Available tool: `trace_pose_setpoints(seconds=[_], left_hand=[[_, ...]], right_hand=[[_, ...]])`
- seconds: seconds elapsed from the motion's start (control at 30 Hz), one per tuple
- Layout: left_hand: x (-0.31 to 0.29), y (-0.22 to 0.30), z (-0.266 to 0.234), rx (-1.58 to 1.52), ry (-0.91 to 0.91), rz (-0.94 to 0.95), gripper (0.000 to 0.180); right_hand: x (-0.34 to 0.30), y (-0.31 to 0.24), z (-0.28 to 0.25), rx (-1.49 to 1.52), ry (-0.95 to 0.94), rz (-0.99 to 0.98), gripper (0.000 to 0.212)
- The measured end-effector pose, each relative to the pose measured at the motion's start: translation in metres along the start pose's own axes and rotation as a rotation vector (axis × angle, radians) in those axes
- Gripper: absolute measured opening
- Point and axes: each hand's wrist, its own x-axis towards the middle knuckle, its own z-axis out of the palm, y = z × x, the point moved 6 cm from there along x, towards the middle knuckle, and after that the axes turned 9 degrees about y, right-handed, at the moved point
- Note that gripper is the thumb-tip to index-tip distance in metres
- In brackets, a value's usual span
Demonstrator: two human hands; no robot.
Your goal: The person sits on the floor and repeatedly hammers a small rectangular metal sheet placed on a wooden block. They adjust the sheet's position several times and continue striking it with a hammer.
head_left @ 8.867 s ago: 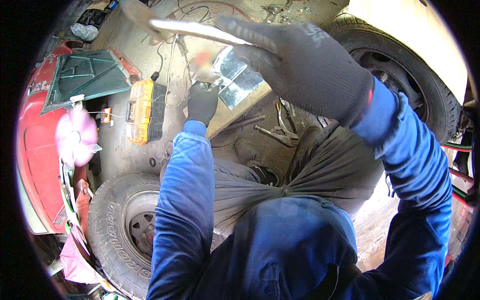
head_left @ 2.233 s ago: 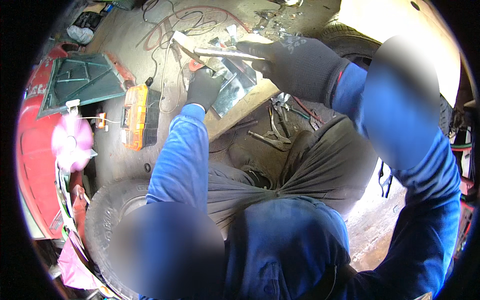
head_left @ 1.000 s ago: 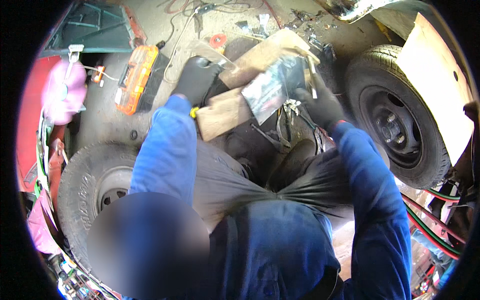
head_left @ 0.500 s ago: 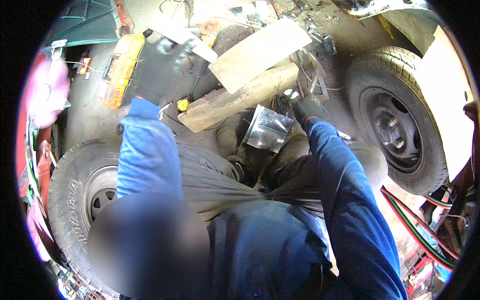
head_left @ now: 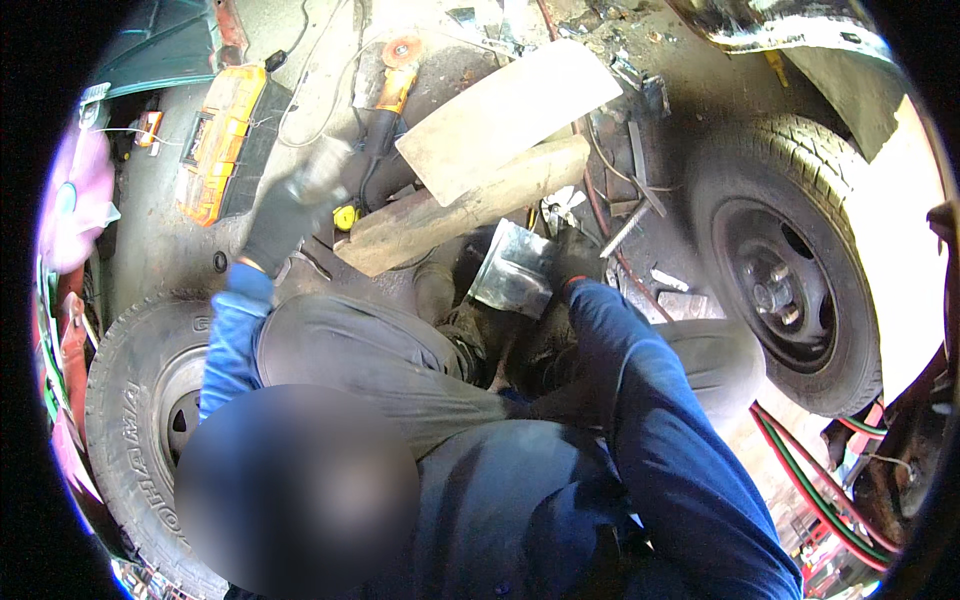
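My right hand (head_left: 578, 268), in a dark glove, grips a bent piece of shiny sheet metal (head_left: 515, 272) by its right edge and holds it low, just above my knees. My left hand (head_left: 288, 212), also gloved, is stretched out to the left over the concrete floor. Its fingers are apart and blurred by motion, and it holds nothing. It is nearest to a small yellow item (head_left: 346, 216) and the cable of an orange angle grinder (head_left: 392, 88). Both my sleeves are blue.
A wooden beam (head_left: 462, 205) and a pale flat board (head_left: 505, 112) lie ahead of my knees. An orange tool case (head_left: 220, 140) sits at the left. A car's wheel (head_left: 790, 270) stands at the right. A loose tyre (head_left: 135, 420) lies at the lower left. Red and green hoses (head_left: 815, 490) run along the lower right.
The sheet metal came down from overhead to my knees. My left hand let go of it and swung out to the left; my right hand kept hold.
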Motion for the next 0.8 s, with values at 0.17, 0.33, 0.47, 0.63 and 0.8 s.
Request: trace_pose_setpoints(seconds=[0.17, 0.33, 0.47, 0.63, 0.8], left_hand=[[-0.023, -0.007, 0.071, 0.268, -0.416, -0.028, 0.071], [-0.019, 0.004, 0.105, 0.424, -0.444, 0.099, 0.083], [-0.014, -0.015, 0.132, 0.339, -0.501, 0.029, 0.080], [-0.034, -0.005, 0.126, 0.282, -0.435, 0.090, 0.072], [-0.062, 0.030, 0.087, 0.348, -0.483, 0.150, 0.056]], right_hand=[[-0.014, -0.005, -0.002, -0.008, -0.016, -0.066, 0.067], [-0.003, 0.019, 0.003, -0.153, -0.322, -0.093, 0.065], [0.006, 0.001, -0.022, -0.094, -0.381, -0.642, 0.050], [-0.011, 0.003, -0.135, -0.021, -0.159, -0.480, 0.040], [-0.054, 0.036, -0.268, -0.004, 0.113, -0.424, 0.035]])
